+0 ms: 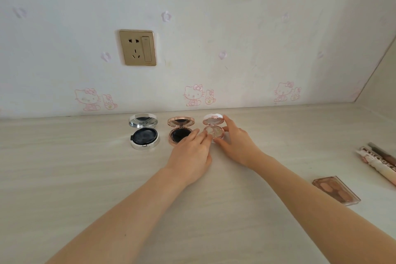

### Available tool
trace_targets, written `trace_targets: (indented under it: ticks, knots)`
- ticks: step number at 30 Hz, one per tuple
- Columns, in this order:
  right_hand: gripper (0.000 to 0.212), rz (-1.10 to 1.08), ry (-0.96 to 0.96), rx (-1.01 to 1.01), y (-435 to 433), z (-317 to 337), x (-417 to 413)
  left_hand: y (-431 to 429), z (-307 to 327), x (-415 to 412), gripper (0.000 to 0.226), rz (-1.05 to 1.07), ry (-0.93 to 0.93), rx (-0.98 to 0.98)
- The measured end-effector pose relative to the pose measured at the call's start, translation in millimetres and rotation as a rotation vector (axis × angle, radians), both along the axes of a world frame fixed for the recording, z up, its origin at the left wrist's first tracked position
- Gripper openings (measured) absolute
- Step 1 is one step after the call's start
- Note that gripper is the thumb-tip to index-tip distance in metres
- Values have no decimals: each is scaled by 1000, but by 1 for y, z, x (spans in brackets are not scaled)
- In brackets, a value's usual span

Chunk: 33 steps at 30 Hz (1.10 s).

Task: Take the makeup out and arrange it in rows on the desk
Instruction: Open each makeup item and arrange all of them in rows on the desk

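Note:
Three round compacts stand open in a row at the back of the pale desk [85, 178], close to the wall. A silver compact [143, 133] is on the left and a rose-gold compact [179, 128] is in the middle. The small pink compact [213, 126] is on the right, its lid tilted up. My left hand [190, 152] lies flat with straight fingers that touch the pink compact's left rim and cover part of the rose-gold base. My right hand [235, 141] holds the pink compact, forefinger at the lid's right edge and thumb at the base's front.
A brown eyeshadow palette [336, 191] lies on the desk at the right. Beyond it, a patterned makeup package and tubes [377, 161] reach the right edge of view. A gold wall socket [137, 47] sits above the compacts. A side panel closes the desk's right end.

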State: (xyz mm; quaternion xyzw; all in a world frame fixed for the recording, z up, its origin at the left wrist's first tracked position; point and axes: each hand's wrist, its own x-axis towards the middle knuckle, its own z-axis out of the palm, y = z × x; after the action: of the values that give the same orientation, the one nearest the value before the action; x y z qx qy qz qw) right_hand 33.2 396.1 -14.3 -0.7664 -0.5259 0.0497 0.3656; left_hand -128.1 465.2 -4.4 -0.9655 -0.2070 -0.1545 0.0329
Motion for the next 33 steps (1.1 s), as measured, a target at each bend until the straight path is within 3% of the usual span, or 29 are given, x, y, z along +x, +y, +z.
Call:
trace_targets:
  ticks: [12, 18, 28, 33]
  knots:
    - [74, 3, -9, -89, -12, 5, -4, -10, 1, -4, 57, 26, -81, -92]
    - [66, -56, -120, -131, -59, 18, -3, -33, 6, -8, 50, 23, -147, -100]
    - [62, -171, -149, -138, -169, 33, 9, -106, 6, 19, 42, 12, -225, -445]
    - [57, -244, -45, -145, -218, 33, 21, -149, 2, 42, 40, -59, -239, -522]
